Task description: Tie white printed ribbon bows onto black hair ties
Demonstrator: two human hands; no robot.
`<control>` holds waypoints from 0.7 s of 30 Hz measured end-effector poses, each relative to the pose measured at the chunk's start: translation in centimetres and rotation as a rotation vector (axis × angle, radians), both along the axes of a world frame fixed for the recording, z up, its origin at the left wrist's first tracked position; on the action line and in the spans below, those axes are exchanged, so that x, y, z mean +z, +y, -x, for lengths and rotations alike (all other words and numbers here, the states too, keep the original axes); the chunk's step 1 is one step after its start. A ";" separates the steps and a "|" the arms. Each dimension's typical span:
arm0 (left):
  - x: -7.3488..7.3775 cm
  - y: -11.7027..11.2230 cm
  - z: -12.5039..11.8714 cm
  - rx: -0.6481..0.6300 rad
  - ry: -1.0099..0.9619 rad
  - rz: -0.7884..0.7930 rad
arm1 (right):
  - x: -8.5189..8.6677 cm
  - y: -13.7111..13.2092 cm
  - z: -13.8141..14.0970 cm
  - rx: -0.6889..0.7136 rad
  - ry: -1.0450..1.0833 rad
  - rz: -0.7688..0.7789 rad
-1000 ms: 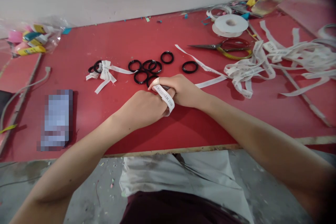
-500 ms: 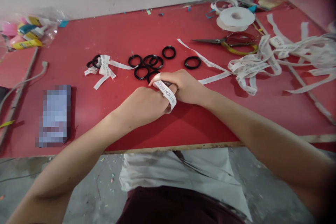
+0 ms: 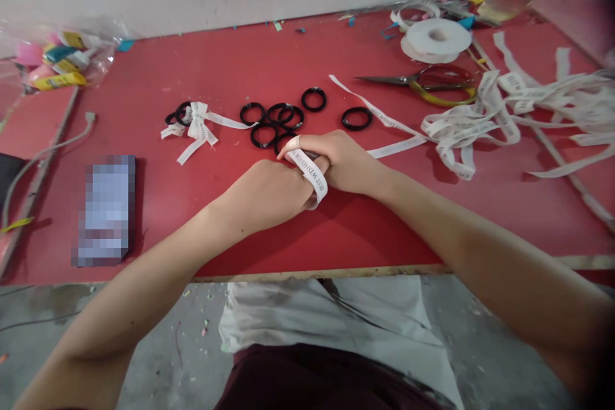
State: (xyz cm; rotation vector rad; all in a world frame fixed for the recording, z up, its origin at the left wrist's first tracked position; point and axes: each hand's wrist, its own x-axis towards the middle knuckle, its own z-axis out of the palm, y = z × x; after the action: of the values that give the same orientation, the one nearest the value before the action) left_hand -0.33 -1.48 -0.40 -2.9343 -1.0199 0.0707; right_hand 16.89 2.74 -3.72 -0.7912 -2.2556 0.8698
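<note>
My left hand (image 3: 269,195) and my right hand (image 3: 348,163) meet over the middle of the red table, fingers curled together. A white printed ribbon (image 3: 311,172), lettered "BEST WISHES FOR", loops across the fingers of both and is gripped between them. Something dark shows between the hands, too covered to make out. Just beyond the fingers lie several black hair ties (image 3: 279,116), one partly hidden by my right hand. Another hair tie (image 3: 357,118) sits apart to the right. Left of them is a ribbon bow (image 3: 197,125) with black hair ties beside it.
Scissors (image 3: 408,81) lie at the back right, near a white ribbon spool (image 3: 438,38) and a tangle of printed ribbon (image 3: 492,118). On the left are a phone (image 3: 108,211), a white cable (image 3: 57,141) and a plastic bag of colourful items (image 3: 60,61).
The whole view has shifted slightly, so the table's things appear a little further right. Both hands keep nearly the same pose around the ribbon.
</note>
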 end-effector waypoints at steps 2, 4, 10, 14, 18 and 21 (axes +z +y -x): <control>0.0 0.0 0.0 0.002 0.000 0.001 | 0.0 0.0 0.0 0.001 -0.006 0.012; 0.1 0.0 0.0 0.000 0.002 0.004 | 0.0 0.0 0.0 0.000 -0.009 0.016; 0.2 0.0 0.0 -0.004 0.018 0.011 | 0.0 0.0 0.0 -0.011 -0.019 0.038; 0.2 0.1 0.0 -0.003 0.025 0.015 | 0.1 0.0 0.0 -0.008 -0.019 0.046; 0.2 0.2 0.0 0.005 0.021 0.038 | 0.2 0.0 0.1 -0.001 -0.019 0.041; 0.3 0.3 0.0 0.018 0.032 0.053 | 0.1 0.1 0.1 0.007 -0.017 0.045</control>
State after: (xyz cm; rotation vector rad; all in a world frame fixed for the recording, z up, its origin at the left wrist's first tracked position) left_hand -0.31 -1.23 -0.13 -2.9616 -1.0566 0.1466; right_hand 16.83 2.84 -3.62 -0.8144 -2.2619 0.9226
